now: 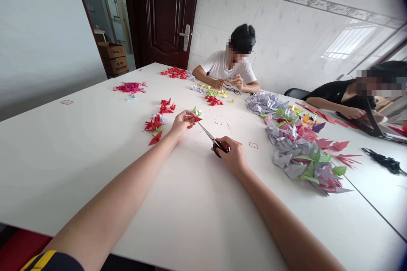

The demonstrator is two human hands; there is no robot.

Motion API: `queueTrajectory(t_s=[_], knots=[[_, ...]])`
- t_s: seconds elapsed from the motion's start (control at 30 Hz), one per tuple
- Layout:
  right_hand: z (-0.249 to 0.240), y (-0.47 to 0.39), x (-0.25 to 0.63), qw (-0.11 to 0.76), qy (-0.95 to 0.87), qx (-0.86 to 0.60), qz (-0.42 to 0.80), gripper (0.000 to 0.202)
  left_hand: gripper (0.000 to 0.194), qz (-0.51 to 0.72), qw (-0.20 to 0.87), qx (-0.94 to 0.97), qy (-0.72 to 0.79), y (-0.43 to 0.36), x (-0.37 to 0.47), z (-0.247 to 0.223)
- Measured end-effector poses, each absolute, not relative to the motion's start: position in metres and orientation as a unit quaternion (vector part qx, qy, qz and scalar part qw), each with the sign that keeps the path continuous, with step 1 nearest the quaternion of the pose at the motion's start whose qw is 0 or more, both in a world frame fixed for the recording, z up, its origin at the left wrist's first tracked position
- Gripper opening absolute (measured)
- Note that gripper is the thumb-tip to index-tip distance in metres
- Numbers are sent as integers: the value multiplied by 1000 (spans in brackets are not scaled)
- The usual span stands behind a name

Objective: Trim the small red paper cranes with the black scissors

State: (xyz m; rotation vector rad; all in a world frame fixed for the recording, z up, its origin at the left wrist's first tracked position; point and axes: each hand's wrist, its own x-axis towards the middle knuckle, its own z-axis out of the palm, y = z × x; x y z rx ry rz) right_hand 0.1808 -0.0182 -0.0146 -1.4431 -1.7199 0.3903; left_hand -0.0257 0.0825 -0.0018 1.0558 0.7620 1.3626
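Near the middle of the white table (190,186), my left hand (183,121) pinches a small red folded paper piece (197,119). My right hand (232,152) is closed round the black handles of the scissors (208,134), whose blades point up and left, with their tips at the red paper. Just behind the red piece is a white and green paper crane (199,112). Left of my left hand lies a row of red paper cranes (154,123), with some white and green among them. Tiny red scraps (219,123) are scattered beyond the scissors.
A large heap of white, green and pink cranes (295,148) spreads on the right. Pink cranes (130,88) lie far left, red ones (174,73) at the back. Two people sit across the table, their hands busy with small items. Black cord (384,161) lies far right.
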Motion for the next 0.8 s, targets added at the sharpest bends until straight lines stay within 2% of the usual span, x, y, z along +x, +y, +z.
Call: queueTrajectory(t_s=[0.8], knots=[[-7,-19,180,407,-672,-585,200,21,24,584,568,479,329,87,-25,-8]])
